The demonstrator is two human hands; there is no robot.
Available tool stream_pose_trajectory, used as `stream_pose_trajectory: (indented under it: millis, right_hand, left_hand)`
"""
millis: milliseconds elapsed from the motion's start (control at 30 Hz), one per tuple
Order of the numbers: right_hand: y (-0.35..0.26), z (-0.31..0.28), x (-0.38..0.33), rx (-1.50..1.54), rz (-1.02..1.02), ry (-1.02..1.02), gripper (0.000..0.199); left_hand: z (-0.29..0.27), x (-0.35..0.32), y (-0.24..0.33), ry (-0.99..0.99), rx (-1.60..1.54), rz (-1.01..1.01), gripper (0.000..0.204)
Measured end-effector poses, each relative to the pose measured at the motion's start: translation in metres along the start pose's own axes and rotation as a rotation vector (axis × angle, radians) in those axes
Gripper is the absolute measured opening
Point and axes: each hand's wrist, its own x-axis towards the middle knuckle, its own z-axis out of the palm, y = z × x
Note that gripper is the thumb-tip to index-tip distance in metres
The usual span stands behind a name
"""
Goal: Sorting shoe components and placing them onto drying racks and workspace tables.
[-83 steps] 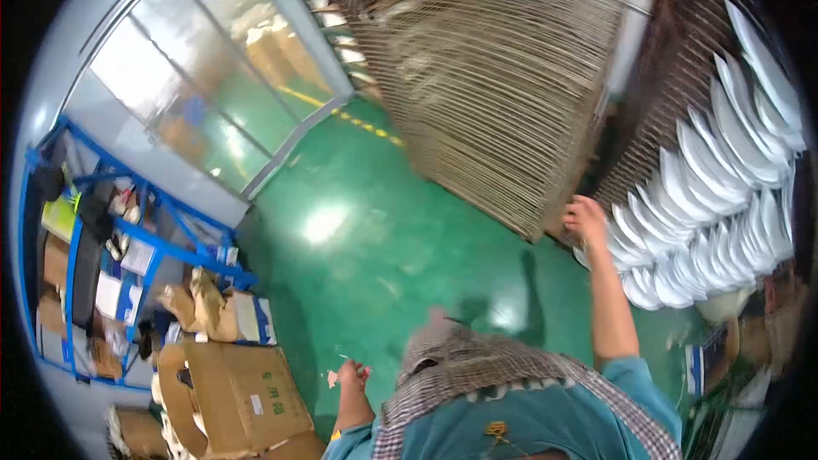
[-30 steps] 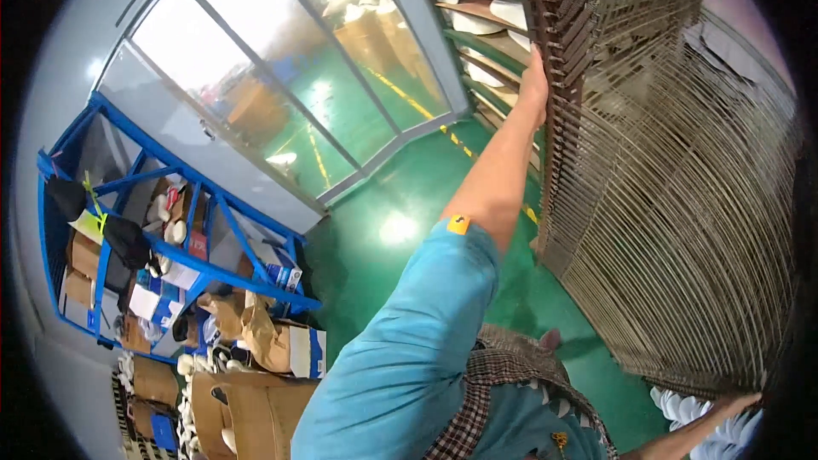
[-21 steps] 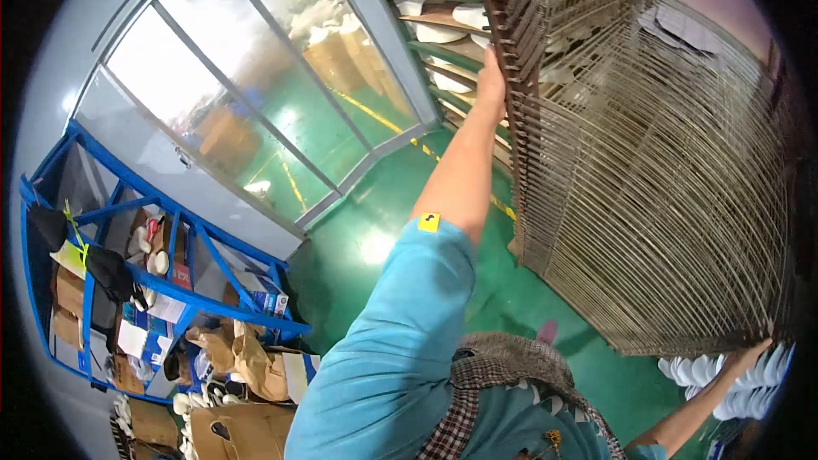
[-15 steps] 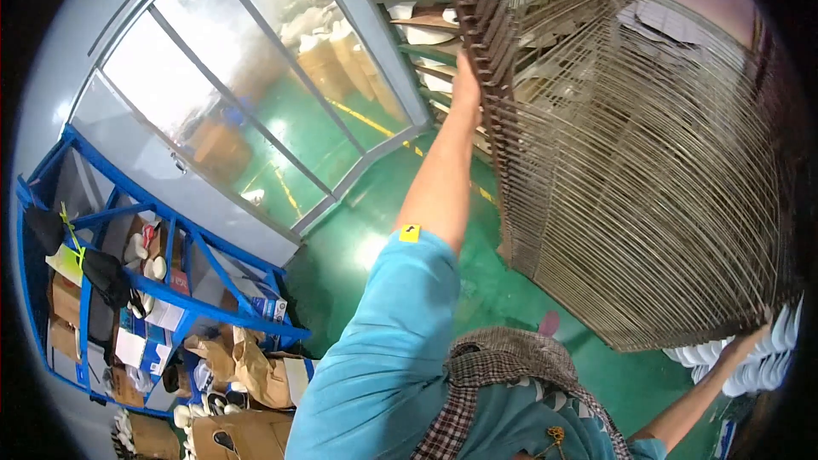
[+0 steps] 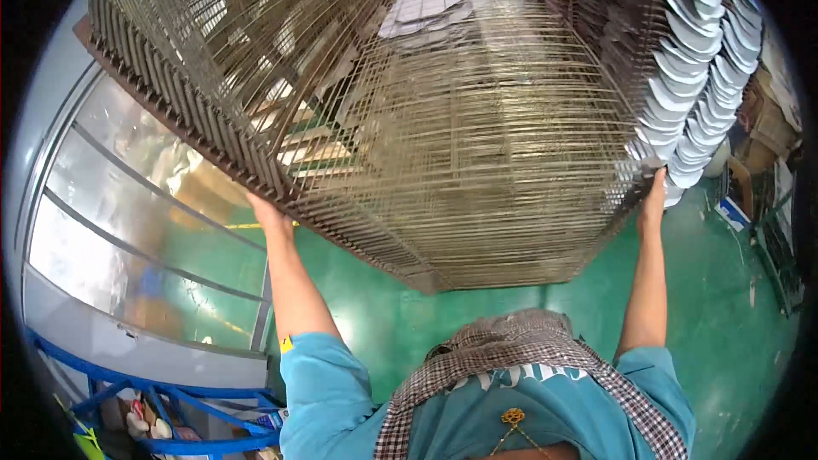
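Note:
A tall drying rack with many closely stacked wire shelves stands right in front of me, and its shelves look bare. At its left side my left hand is closed on the brown frame edge, fingers partly hidden behind it. On the opposite side my right hand grips the rack's right edge, with its fingertips largely out of sight. Just beyond that hand hang stacked rows of pale, curved sheet-like pieces.
A glass partition with grey frames runs along the left. Below it stands a blue-framed shelf loaded with boxes and odds and ends. Cartons and a blue-and-white box sit at the far right. The floor is green.
My view has swung to the right, bringing the rack from the right side to the middle. The rack now faces me more squarely. Both hands remain at its sides.

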Motion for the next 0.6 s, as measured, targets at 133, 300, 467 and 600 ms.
stream_pose_trajectory:
  millis: [133, 300, 467, 600]
  right_hand:
    - [-0.053, -0.03, 0.018, 0.081, -0.031, -0.124, 0.06]
    - [-0.042, -0.096, 0.013, -0.014, 0.032, -0.182, 0.061]
    - [-0.051, -0.155, 0.05, -0.014, -0.003, -0.195, 0.058]
    - [-0.036, -0.192, 0.043, -0.008, 0.061, -0.153, 0.055]
  left_hand:
    - [0.036, -0.021, 0.04, 0.073, 0.034, 0.027, 0.047]
    - [0.0, -0.077, 0.018, 0.14, 0.127, 0.077, 0.05]
    - [0.026, -0.157, 0.019, 0.131, 0.178, 0.15, 0.05]
    - [0.049, -0.221, 0.013, 0.171, 0.122, 0.125, 0.041]
